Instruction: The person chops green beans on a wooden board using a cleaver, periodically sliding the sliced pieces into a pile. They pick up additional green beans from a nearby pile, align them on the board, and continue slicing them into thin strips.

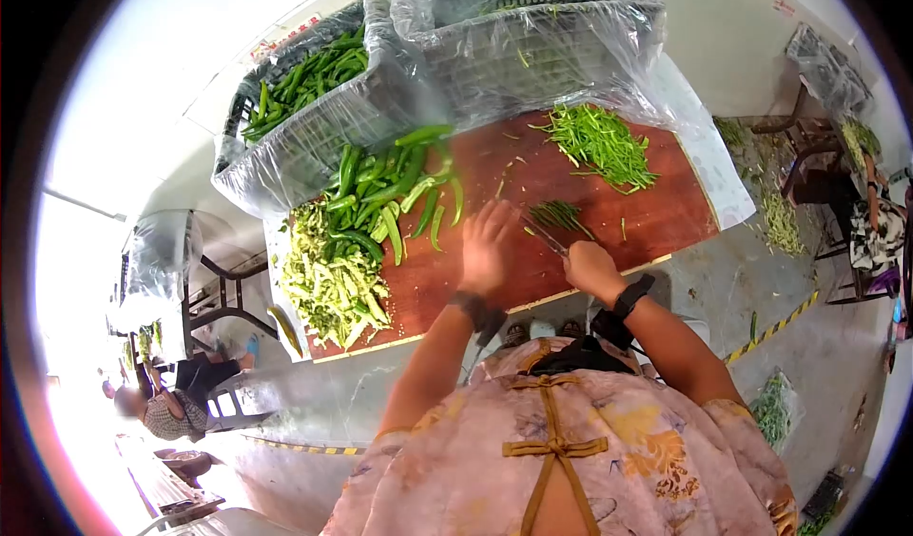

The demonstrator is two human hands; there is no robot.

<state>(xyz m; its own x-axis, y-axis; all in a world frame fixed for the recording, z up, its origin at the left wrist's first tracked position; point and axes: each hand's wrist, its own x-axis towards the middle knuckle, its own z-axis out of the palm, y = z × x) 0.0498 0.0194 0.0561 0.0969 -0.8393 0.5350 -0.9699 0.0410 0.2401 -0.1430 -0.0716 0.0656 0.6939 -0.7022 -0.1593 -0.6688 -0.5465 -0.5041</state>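
Observation:
My right hand (592, 270) is closed round the handle of a knife (549, 241), whose blade lies low over the red-brown board (447, 289). Touching the blade's far side is a small bunch of dark green strips (559, 215). My left hand (489, 246) is flat over the board, left of the knife, fingers pointing away and somewhat blurred; nothing shows in it. To its left lie whole and split green peppers (380, 189), with a heap of pale green cut pieces (328, 279) nearer the edge. Bright green thin strips (604, 146) form a pile at the back right.
Behind the board stand a plastic-lined crate of green peppers (309, 84) and another lined crate (533, 56). One person (171, 412) is at the lower left, another (875, 227) at the far right. Green scraps (780, 222) lie on the floor at right.

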